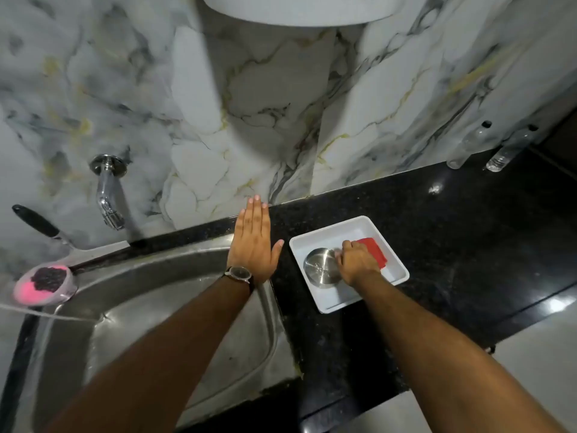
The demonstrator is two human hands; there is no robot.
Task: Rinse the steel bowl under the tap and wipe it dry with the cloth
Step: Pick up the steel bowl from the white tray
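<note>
The steel bowl (320,267) sits in a white tray (331,300) on the black counter, with a folded red cloth (374,250) beside it on the right. My right hand (357,260) is curled over the bowl's right rim, fingers closing on it, and it hides part of the cloth. My left hand (254,242) lies flat and open on the counter at the sink's right edge, fingers together, a watch on the wrist. The chrome tap (107,195) juts from the marble wall at the left, above the steel sink (156,295). No water is running.
A pink and black scrubber in a dish (45,284) sits on the sink's left rim. A black-handled utensil (40,225) lies behind it. Two clear bottles (487,148) stand at the counter's far right against the wall.
</note>
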